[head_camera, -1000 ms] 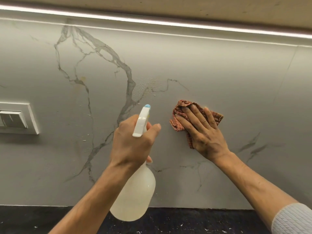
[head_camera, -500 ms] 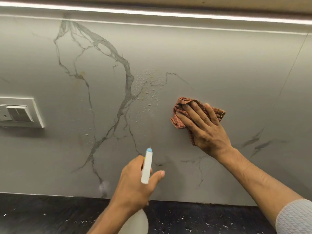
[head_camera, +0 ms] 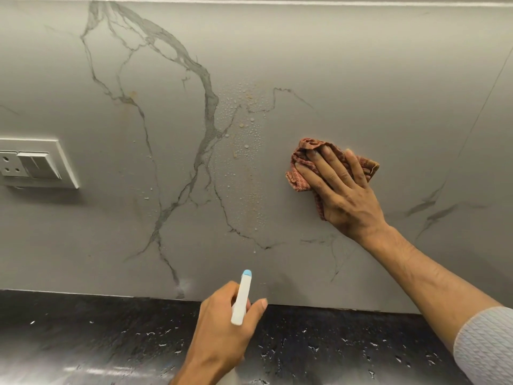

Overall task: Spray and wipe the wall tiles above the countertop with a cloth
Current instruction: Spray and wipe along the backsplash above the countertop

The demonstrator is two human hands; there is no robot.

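The grey marble-veined wall tile (head_camera: pixel 347 79) fills the view, with a patch of spray droplets (head_camera: pixel 245 140) near its middle. My right hand (head_camera: pixel 341 190) presses a crumpled reddish-brown cloth (head_camera: pixel 301 173) flat against the tile, to the right of the droplets. My left hand (head_camera: pixel 222 329) is low over the countertop, closed around the white head of a spray bottle (head_camera: pixel 241 298) with a blue nozzle tip. The bottle's body is hidden below my hand.
A black speckled countertop (head_camera: pixel 97 337) runs along the bottom under the tile. A white switch and socket plate (head_camera: pixel 33 162) is fixed to the wall at the left. A tile joint (head_camera: pixel 477 112) slants down at the far right.
My left hand has lowered the spray bottle from in front of the tile to just above the countertop, uncovering the wet droplets. My right hand and the cloth have stayed on the tile.
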